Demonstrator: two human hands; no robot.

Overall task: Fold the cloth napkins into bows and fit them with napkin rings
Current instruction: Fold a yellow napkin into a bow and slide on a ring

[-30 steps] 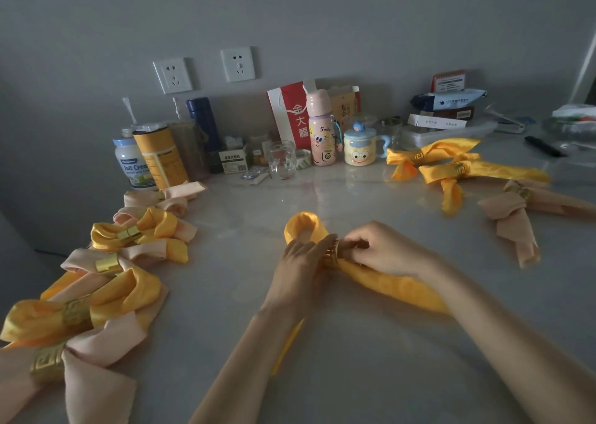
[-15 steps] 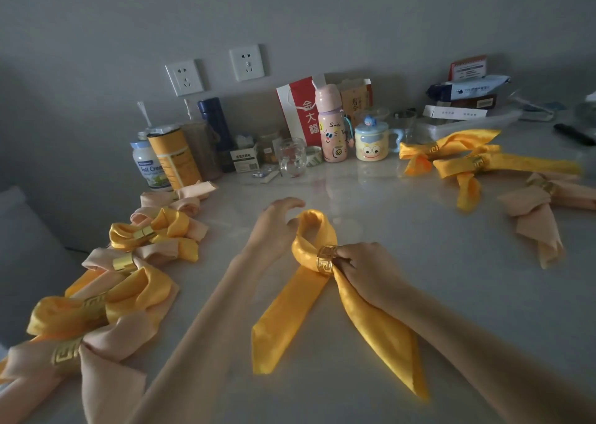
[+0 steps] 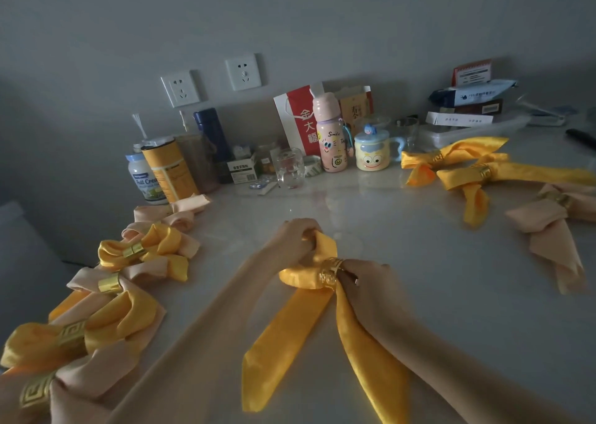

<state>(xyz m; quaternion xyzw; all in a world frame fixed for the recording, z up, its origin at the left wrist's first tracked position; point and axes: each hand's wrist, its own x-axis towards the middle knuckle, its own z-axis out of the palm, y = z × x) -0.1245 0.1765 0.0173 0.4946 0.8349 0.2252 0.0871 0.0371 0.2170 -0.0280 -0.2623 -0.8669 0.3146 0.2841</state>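
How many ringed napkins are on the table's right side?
3: far yellow bow beside the cartoon mug, near yellow bow before it, peach bow at the frame edge; others may lie off-frame.

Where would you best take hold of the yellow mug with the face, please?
By its blue handle, coming from the right: the handle juts out on that side of the mug, while the pink bottle stands close on its left.

I see one napkin (image 3: pixel 287 330) at the middle of the table (image 3: pixel 429 272), finished bows (image 3: pixel 142 252) lined along its left edge, further bows (image 3: pixel 477 173) far right, bottles (image 3: pixel 330 133) behind.
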